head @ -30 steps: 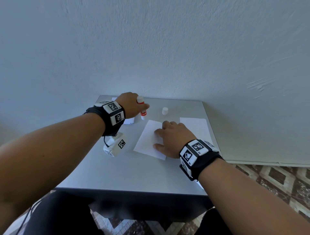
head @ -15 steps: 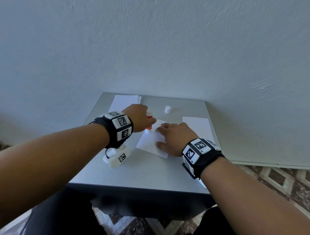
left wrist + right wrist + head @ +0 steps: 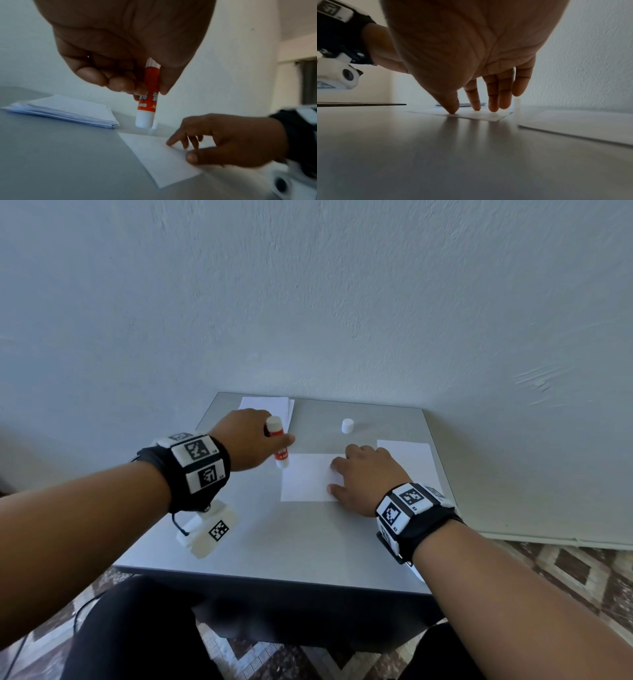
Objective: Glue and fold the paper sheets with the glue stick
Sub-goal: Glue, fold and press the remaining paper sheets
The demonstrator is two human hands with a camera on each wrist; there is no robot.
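My left hand [image 3: 251, 440] grips a red-and-white glue stick [image 3: 279, 447] upright, its open end down at the far left corner of a white paper sheet [image 3: 305, 479] in the middle of the grey table [image 3: 274, 542]. In the left wrist view the glue stick [image 3: 148, 100] hangs just beyond the sheet's [image 3: 159, 158] far corner. My right hand [image 3: 363, 479] lies on the sheet's right part, straight fingers [image 3: 474, 97] and thumb pressing it down. The sheet [image 3: 471, 115] lies flat under them.
The white cap [image 3: 347, 426] stands at the table's back. A stack of paper sheets [image 3: 267, 405] lies at the back left, seen also as a stack [image 3: 68, 112] in the left wrist view. Another sheet [image 3: 407, 457] lies to the right. A wall stands behind the table.
The sheet has turned square to the table under my right hand. My left hand with the glue stick went from back left onto the sheet, then drew back to its far left corner.
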